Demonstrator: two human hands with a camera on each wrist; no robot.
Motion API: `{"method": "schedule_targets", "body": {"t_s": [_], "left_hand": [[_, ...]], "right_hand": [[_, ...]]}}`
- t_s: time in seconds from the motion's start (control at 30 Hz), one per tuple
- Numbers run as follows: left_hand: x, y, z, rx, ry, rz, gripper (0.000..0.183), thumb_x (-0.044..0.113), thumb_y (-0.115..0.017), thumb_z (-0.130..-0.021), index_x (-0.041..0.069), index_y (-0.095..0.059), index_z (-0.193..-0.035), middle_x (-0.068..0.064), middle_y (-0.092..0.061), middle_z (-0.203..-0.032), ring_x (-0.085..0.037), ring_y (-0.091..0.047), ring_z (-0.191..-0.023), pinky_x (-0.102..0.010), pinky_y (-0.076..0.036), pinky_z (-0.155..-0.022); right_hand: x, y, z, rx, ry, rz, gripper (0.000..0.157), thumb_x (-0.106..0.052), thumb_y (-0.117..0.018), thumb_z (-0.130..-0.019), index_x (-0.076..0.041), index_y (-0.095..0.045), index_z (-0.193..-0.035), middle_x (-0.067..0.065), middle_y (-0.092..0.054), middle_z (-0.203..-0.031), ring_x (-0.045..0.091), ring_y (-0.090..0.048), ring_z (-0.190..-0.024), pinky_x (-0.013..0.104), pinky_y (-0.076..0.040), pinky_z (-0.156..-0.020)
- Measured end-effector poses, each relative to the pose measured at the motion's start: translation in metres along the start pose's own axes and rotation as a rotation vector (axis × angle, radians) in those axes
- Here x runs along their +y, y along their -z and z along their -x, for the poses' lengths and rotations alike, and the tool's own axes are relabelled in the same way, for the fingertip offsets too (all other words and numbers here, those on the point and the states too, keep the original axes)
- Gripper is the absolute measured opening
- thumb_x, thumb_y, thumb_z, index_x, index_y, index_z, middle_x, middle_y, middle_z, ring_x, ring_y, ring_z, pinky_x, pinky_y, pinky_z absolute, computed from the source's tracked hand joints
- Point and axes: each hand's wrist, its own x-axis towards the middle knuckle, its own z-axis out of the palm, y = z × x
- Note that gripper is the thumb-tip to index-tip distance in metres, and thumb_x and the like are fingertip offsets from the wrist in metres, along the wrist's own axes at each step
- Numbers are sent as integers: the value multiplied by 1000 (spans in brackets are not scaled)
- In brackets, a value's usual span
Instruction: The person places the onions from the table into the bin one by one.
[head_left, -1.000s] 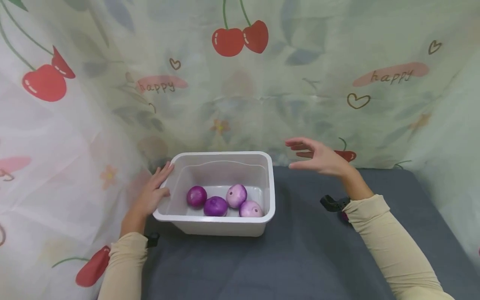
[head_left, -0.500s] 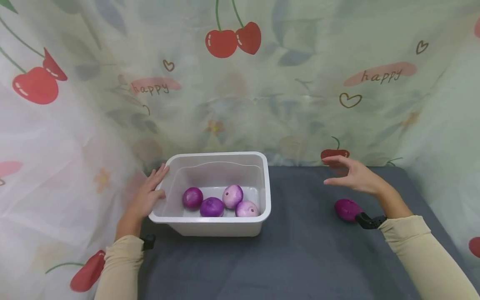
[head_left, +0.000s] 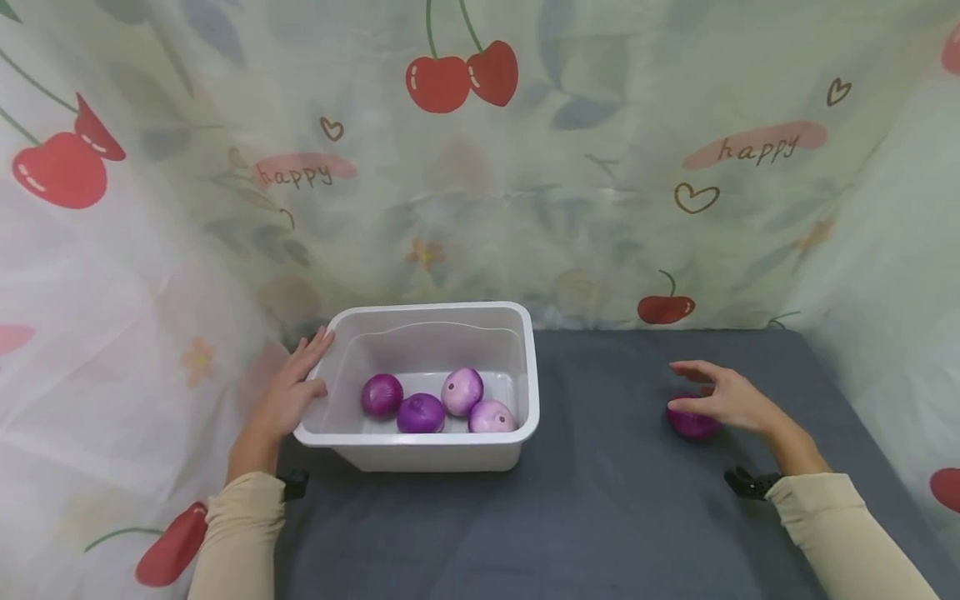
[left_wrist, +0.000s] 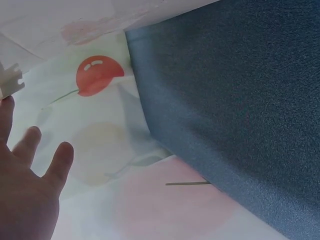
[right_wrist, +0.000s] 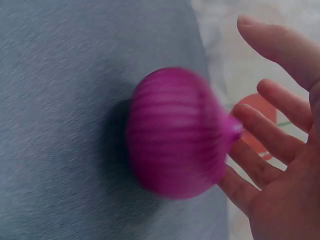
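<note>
A white plastic tub (head_left: 528, 367) stands on the grey table and holds several purple onions (head_left: 420, 412). My left hand (head_left: 288, 392) rests flat against the tub's left rim with straight fingers; the left wrist view shows the same hand (left_wrist: 30, 190) spread beside a corner of the tub (left_wrist: 10, 82). One more purple onion (head_left: 692, 425) lies on the table at the right. My right hand (head_left: 697, 392) hovers over it with spread fingers. In the right wrist view the onion (right_wrist: 177, 132) sits against the straight fingers (right_wrist: 265, 135) and nothing is gripped.
The grey table cloth (head_left: 615, 500) stretches between the tub and the lone onion. A cherry-print curtain (head_left: 465, 167) closes off the back and both sides. The table's left edge (left_wrist: 145, 115) runs close to my left hand.
My right hand has swung from above the tub's right side down and to the right onto the lone onion, which was hidden before. The left hand stayed on the tub.
</note>
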Motion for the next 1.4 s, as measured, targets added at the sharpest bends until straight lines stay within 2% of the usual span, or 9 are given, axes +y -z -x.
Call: {"method": "schedule_targets", "body": {"t_s": [0.13, 0.27, 0.4, 0.67, 0.93, 1.13, 1.27, 1.4], "left_hand": [[2, 0, 0, -1, 17, -6, 76, 7, -53, -82, 32, -29, -150, 4, -17, -161, -35, -3, -150, -67, -8, -113], [5, 2, -1, -2, 16, -13, 76, 7, -52, -82, 29, -29, -150, 3, -17, -161, -36, -3, -150, -67, -7, -113], [6, 2, -1, -13, 11, -24, 76, 7, -52, -82, 29, -29, -150, 2, -17, -161, -37, -3, -150, -67, -8, -113], [5, 1, -3, -5, -3, -27, 77, 6, -53, -81, 27, -29, -150, 1, -18, -161, -39, -4, -150, -66, -8, -113], [3, 2, -2, -16, 17, -24, 76, 8, -52, -82, 30, -28, -150, 4, -17, -161, -36, -3, -150, -67, -8, -114], [3, 2, -1, -18, 8, -23, 77, 7, -53, -81, 30, -28, -150, 4, -17, -161, -37, -3, -150, -67, -9, -113], [3, 2, -2, -18, 3, -22, 77, 7, -52, -82, 32, -28, -150, 3, -17, -161, -36, -3, -150, -68, -10, -112], [0, 1, -2, -19, 5, -26, 76, 8, -52, -82, 33, -27, -150, 3, -17, -161, -36, -3, -150, -68, -9, -112]], "right_hand": [[10, -6, 5, 3, -23, 4, 75, -47, -68, -83, -14, -41, -144, 20, -42, -147, 42, -41, -133, 59, -43, -99], [18, -12, 8, 10, -41, 36, 76, -46, -70, -81, -13, -43, -144, 22, -45, -143, 39, -51, -120, 44, -53, -85], [24, -19, 11, -8, -55, 47, 77, -43, -73, -79, -11, -44, -142, 25, -48, -136, 33, -54, -109, 31, -50, -74], [31, -27, 12, 3, -69, 29, 77, -44, -73, -78, -12, -44, -142, 24, -51, -131, 33, -55, -106, 32, -50, -73], [32, -28, 11, 10, -61, 28, 76, -46, -72, -79, -12, -45, -141, 24, -51, -131, 33, -55, -107, 32, -50, -73], [11, -23, 3, 37, -65, 21, 77, -49, -72, -78, -14, -44, -141, 22, -50, -133, 35, -54, -108, 33, -51, -73], [-18, -15, -8, 55, -40, 2, 75, -52, -71, -78, -19, -45, -140, 19, -50, -133, 33, -54, -107, 33, -52, -72], [-51, -8, -20, 58, 30, -45, 69, -49, -70, -79, -25, -46, -139, 15, -50, -133, 32, -54, -108, 32, -53, -72]]}}
